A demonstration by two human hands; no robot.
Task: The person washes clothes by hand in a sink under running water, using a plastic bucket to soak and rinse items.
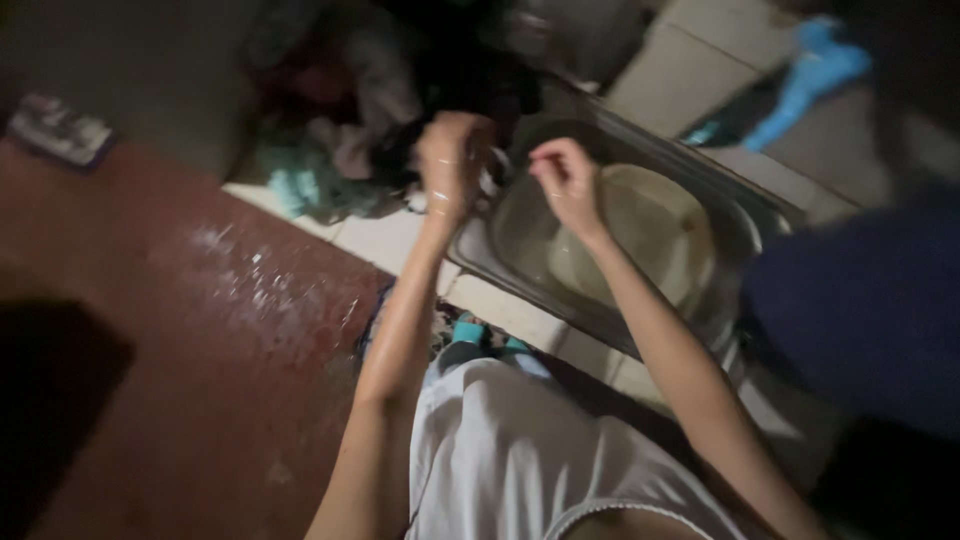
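The picture is dim and blurred. My left hand [447, 158] is raised at the near-left edge of a metal basin [640, 150] and its fingers are closed on a dark wet cloth [400, 150] that runs back into a heap of clothes. Thin bangles sit on that wrist. My right hand [566, 178] hovers over the basin with its fingers curled; whether it holds anything I cannot tell. The basin holds murky water [640, 230]. My white garment [500, 450] fills the lower middle.
A pile of dark and teal clothes [330, 130] lies left of the basin on pale tiles [380, 240]. A wet red floor [200, 330] spreads to the left. A blue item [810, 75] lies at top right, and a dark blue shape [860, 300] stands at right.
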